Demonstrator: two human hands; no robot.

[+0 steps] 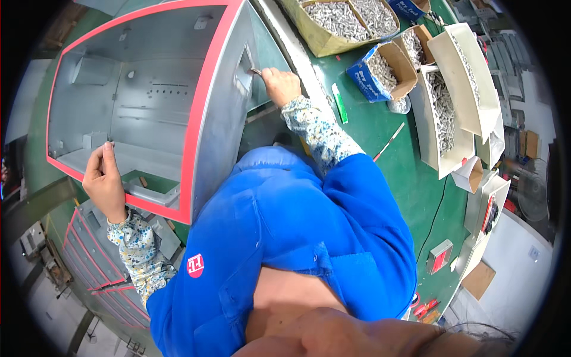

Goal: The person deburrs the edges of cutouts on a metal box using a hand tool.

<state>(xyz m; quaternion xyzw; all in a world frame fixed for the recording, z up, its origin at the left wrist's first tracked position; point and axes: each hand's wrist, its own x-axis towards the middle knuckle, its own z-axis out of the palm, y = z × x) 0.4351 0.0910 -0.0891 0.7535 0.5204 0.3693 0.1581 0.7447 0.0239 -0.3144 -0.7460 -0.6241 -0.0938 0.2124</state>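
Observation:
A grey metal cabinet (229, 107) with a red-pink edging round its open front lies to the left. My left hand (106, 184) is at the lower edge of that opening, thumb and fingers pressed together. Whatever they may pinch is too small to make out. My right hand (282, 87) is closed round the end of a thin dark metal piece (256, 71), whose kind does not show. That piece reaches to a rectangular cut-out (244, 68) in the cabinet's side wall. Patterned sleeve covers are on both my forearms.
On the green table (392, 190) lie a green-and-white strip (339, 102) and a thin red-and-white tool (389, 141). Cartons (376, 74) and long cream bins (443, 119) of small metal parts stand at the right. More red-edged panels (92, 244) are at lower left.

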